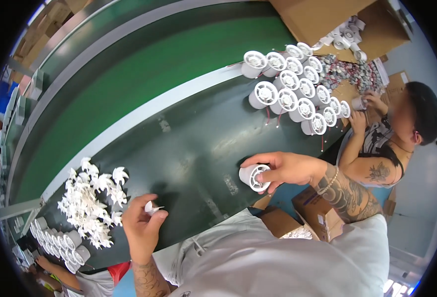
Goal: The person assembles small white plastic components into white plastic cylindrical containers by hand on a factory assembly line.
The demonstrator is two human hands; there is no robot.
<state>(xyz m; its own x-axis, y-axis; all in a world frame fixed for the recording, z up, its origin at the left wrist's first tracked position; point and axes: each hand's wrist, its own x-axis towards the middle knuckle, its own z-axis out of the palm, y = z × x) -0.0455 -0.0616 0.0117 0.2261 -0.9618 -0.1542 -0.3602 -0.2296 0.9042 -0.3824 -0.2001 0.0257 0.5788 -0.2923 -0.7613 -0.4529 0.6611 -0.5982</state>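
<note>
White plastic is in both hands: the right hand (pixel 282 168) has its grip wrapped around a short round housing (pixel 253 176) resting on the dark green worktop (pixel 188 143), its slotted open face turned toward the person. The left hand (pixel 141 222) pinches a small impeller (pixel 151 208) between thumb and fingertips, just off the worktop's near edge. The housing lies to the right of the impeller, well apart, with the heap of loose impellers (pixel 92 200) just beside the left hand.
</note>
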